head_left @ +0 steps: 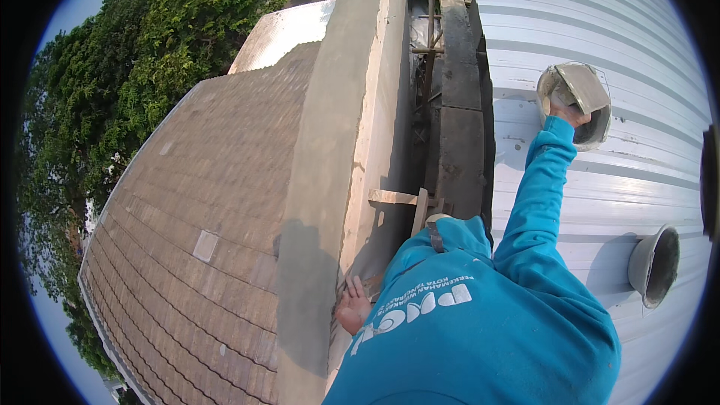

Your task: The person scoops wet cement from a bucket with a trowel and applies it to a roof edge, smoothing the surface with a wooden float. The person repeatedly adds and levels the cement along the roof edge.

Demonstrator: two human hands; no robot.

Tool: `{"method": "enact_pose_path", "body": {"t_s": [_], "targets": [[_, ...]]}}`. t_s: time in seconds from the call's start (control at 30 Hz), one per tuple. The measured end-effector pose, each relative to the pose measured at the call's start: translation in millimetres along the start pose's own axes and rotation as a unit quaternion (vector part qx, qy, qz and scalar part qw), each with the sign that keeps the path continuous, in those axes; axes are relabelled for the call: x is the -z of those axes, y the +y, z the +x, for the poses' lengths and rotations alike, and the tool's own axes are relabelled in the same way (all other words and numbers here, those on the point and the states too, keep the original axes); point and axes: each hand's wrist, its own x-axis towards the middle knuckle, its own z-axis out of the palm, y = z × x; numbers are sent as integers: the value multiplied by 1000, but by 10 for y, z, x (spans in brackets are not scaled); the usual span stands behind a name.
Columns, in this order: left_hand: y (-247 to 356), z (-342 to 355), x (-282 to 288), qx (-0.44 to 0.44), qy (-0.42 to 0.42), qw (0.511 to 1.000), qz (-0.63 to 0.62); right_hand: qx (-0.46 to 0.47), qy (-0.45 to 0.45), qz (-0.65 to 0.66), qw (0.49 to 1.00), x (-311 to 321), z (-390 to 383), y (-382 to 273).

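My right hand reaches out over a grey bucket on the metal roof, gripping a flat, mortar-smeared float that tilts across the bucket's mouth. My left hand lies with fingers spread against the inner side of a plastered wall near its rough, pale edge. Below me, beside that wall, a short wooden frame of battens shows next to my leg. My teal sleeve and body cover part of the wall's lower side.
White corrugated roofing spans the right, with a second bucket lower down. A dark concrete ledge and bamboo scaffolding run beside a narrow drop. Left beyond the wall are a sloping tiled roof and trees.
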Motion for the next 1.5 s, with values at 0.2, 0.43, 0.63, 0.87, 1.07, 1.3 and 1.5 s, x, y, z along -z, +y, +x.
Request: {"method": "enact_pose_path", "body": {"t_s": [0.2,0.43,0.63,0.87,1.07,1.3,1.5], "targets": [[-32,-29,-28,-12,16,1000,12,-133,-170,297,930,-295,-451,-496],[-128,-110,-27,-47,19,999,-16,-149,-422,87,890,-710,-771,-69],[-228,-257,-170,-81,-2,995,-62,-407,-550,92,723,-1854,-1041,591],[-255,-240,-111,-79,-34,992,-87,141,-715,-324,604,-3479,-1727,786],[-311,-238,21,-114,-81,990,-28,351,-726,-332,490,-2881,-2556,168],[-352,-334,-229,-125,5,989,-79,313,-734,-283,532,-2904,-2583,-163],[-301,-310,-260,-121,12,992,-33,201,-728,-377,537,-4358,-1834,1139]]}}
